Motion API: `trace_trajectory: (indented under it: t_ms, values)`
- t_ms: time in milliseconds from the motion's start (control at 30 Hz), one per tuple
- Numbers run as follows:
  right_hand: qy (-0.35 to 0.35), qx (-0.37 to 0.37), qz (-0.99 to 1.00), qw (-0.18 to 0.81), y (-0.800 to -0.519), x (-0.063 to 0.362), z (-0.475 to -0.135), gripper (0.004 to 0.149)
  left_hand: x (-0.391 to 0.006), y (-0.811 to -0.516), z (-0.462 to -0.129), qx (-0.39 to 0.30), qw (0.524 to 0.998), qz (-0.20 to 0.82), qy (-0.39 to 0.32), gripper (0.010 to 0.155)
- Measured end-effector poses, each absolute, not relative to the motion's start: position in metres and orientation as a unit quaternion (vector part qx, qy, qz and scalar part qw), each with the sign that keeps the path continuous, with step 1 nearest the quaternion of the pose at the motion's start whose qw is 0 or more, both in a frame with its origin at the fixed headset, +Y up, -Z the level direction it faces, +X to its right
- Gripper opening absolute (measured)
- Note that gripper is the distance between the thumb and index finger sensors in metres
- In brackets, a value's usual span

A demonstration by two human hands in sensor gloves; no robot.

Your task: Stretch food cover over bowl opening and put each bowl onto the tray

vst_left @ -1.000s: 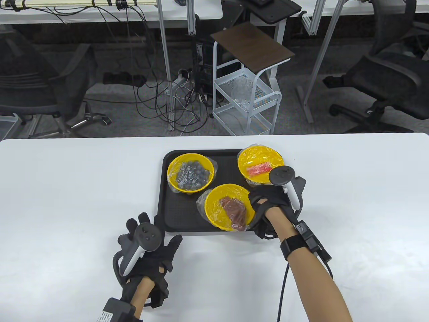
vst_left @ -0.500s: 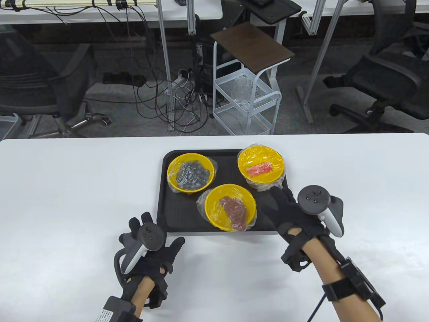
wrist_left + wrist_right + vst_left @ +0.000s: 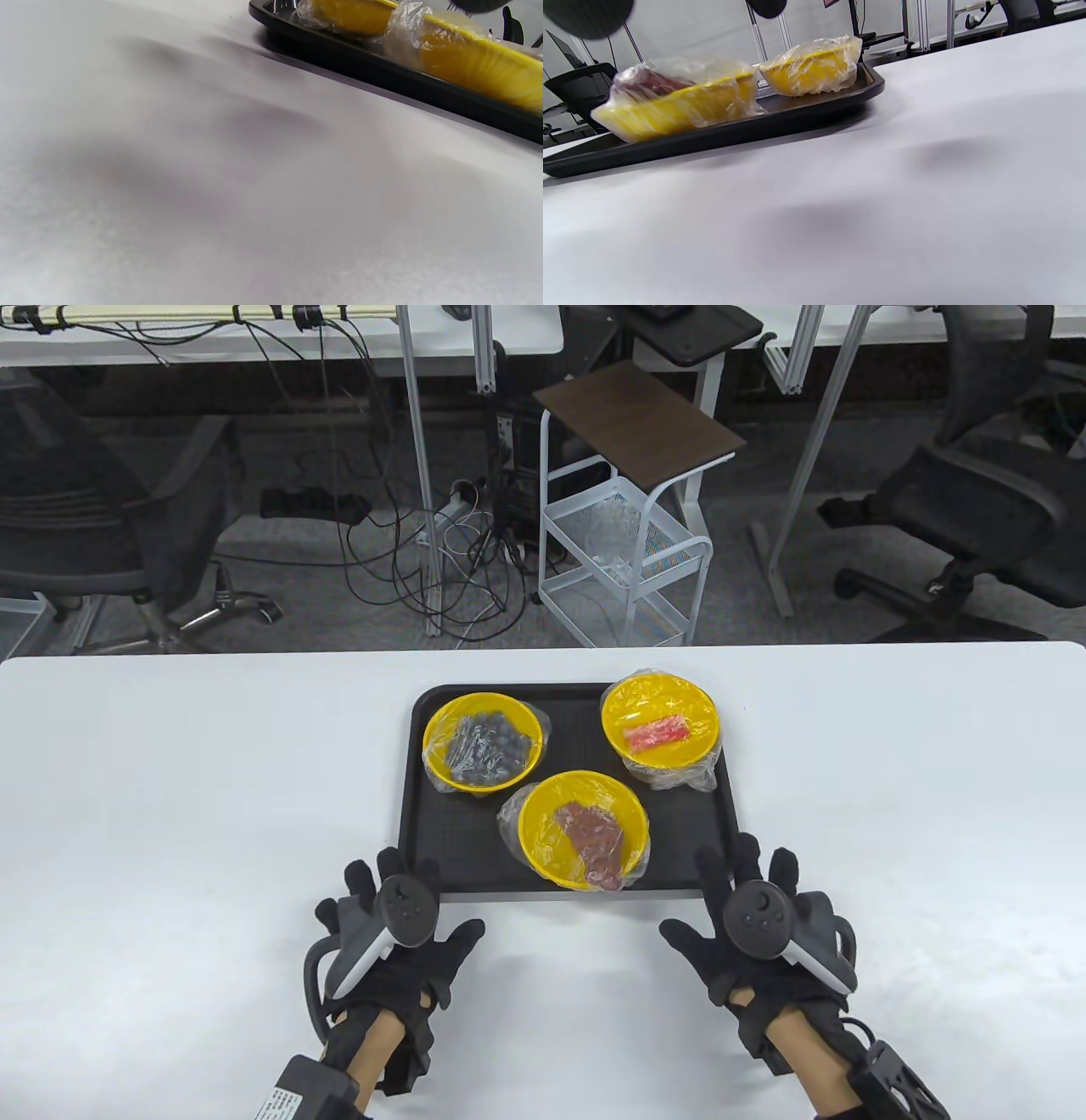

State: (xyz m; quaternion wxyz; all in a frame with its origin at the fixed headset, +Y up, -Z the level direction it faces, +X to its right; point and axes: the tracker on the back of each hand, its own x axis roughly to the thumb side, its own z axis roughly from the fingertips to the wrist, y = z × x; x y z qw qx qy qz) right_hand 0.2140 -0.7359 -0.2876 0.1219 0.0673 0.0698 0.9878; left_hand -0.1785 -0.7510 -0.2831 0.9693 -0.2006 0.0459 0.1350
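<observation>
Table view: three film-covered yellow plastic bowls (image 3: 583, 831) sit on the black rectangular tray (image 3: 422, 848), just beyond both hands' spread, empty fingers (image 3: 377, 882).

Grey carpeted floor past the white table (image 3: 170, 780), tangled cables (image 3: 424, 560) left of a white wire cart (image 3: 624, 560) with a brown top, black office chairs (image 3: 993, 492) either side of that cart
</observation>
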Motion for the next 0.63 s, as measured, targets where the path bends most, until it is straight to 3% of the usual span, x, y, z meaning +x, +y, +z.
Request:
trace_trajectory:
  t_ms: [633]
  values:
    - [0.084, 0.074, 0.988, 0.102, -0.7400, 0.2059, -0.2832, 0.100, -0.1820, -0.7523, -0.2841, -0.195, 0.970, 0.137, 0.050, 0.094]
